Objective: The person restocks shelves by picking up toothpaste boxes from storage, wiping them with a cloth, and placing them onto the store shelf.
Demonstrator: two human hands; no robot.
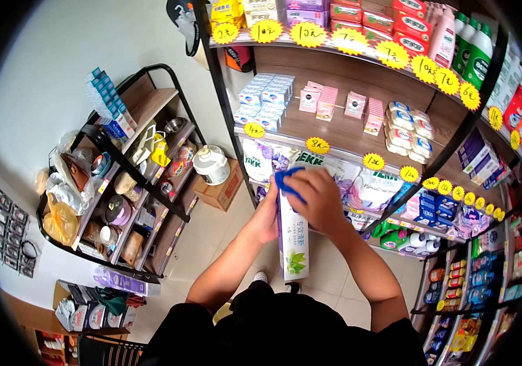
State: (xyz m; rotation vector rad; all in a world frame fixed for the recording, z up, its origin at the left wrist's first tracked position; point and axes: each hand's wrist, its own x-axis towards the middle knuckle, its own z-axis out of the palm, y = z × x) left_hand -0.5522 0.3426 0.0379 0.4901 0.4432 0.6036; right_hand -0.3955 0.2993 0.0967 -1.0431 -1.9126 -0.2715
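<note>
A long white box (294, 241) with a purple side and printed green leaves stands out in front of my body, its upper end tilted toward the shelf. My left hand (265, 213) grips it by the upper left side, fingers partly hidden behind it. A blue cloth (289, 184) is bunched in my right hand (320, 198), which is closed and lies over the upper end of the box. The cloth appears to touch the box there. Just beyond both hands are the white and purple packs (261, 160) on the lower shelf.
The shelf unit ahead carries soap boxes (266, 97), pink boxes (328, 102), wrapped bars (408, 131) and yellow price tags (317, 145). A cluttered rack (175, 91) is on the left, beside a white pot (211, 165) on a cardboard box (220, 192). Bottles (480, 277) fill the right shelves.
</note>
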